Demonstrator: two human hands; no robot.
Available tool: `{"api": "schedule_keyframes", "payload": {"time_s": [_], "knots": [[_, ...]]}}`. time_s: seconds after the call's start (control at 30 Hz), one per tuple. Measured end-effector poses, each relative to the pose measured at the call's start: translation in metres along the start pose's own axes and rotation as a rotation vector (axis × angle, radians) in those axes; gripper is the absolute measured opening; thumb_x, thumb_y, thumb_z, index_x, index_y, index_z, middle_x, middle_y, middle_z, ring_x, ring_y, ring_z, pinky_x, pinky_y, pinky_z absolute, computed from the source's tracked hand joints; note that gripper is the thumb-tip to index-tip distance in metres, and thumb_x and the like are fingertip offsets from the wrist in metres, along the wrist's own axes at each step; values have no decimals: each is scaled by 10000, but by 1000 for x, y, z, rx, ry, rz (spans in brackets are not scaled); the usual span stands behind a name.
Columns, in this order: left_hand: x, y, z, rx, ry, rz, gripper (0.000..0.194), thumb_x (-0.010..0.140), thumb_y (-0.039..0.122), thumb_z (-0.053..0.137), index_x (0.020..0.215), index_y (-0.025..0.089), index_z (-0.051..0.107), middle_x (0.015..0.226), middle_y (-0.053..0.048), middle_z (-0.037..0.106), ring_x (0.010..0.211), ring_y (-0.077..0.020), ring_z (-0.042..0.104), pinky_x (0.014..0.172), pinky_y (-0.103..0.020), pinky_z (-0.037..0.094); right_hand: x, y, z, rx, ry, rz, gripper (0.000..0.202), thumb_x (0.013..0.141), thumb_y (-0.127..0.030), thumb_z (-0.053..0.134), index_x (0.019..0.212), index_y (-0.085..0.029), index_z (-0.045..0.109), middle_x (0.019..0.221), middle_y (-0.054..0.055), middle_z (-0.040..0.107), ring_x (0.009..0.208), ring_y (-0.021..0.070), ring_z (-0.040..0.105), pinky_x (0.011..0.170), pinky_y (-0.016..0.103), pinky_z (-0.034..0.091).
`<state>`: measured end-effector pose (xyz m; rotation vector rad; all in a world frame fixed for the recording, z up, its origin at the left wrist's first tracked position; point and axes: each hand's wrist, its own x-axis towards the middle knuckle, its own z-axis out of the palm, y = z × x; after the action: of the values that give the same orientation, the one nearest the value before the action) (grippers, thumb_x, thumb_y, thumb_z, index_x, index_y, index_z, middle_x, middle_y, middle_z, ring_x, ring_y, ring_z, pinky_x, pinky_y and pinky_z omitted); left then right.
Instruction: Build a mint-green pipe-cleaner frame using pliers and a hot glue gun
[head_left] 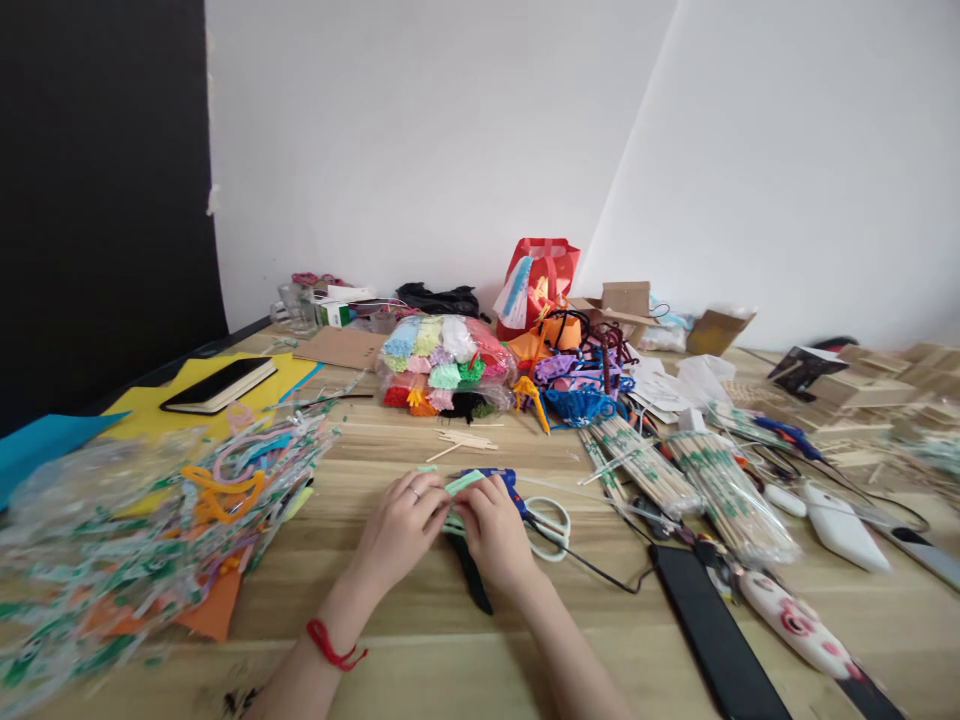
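Green strip [465, 483]: a pale green piece, held up between the two sets of fingertips, above the worktop [585, 650].
Left hand [401, 525]: ring on one finger, red cord bracelet [330, 645] at the wrist; its fingers come together on the strip's left part, the exact contact partly hidden.
Right hand [495, 535]: thumb and fingers pinched on the strip's right part, close to the left fingertips.
Blue tool [501, 476]: just beyond the right fingers, partly covered by them; its shape cannot be fully made out.
Black curved piece [470, 575]: on the near side of the fingers, between the two hands, its upper end hidden.
White loop [553, 530]: just right of the right hand, with a dark cord [589, 563] running past it.
Loose sticks [465, 440]: a small scatter a little beyond the fingers.
Bag of coloured bundles [444, 368]: farther off, straight ahead of the fingers.
Tangled pile [574, 375]: purple, blue and orange, ahead and right of the fingers.
Packed sticks [735, 497]: in clear plastic, well right of the fingers.
Black slab [712, 630]: right of the right forearm.
Wrapper heap [127, 560]: well left of the fingers, clear and green, nearer than the black notebook [221, 385].
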<state>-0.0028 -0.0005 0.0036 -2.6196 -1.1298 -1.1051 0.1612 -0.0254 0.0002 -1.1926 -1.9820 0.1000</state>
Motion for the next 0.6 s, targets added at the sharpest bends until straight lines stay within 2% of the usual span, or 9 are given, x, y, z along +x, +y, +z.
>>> {"api": "schedule_keyframes", "payload": {"time_s": [0.2,0.33,0.6], "knots": [[0,-2,3,26,-9,26,112,805,132,534,856,194,612,969,-58,643,934,-216,580,801,-369,497,0,1,1,23,6,-19,134,888,-158,521,929,-202,640,856,56,618,845,209,489,747,342,445],[1,-2,2,43,15,23,113,795,139,531,839,198,617,947,-58,646,900,-209,589,768,-355,504,0,2,0,-55,37,-28,152,873,-177,555,979,-223,654,883,63,630,868,217,482,756,359,427],[3,0,0,51,37,-7,117,773,131,531,814,206,611,914,-49,643,869,-202,589,737,-338,505,-1,7,2,-67,54,-9,151,875,-169,540,924,-229,670,856,62,635,832,215,494,721,355,420]]}}
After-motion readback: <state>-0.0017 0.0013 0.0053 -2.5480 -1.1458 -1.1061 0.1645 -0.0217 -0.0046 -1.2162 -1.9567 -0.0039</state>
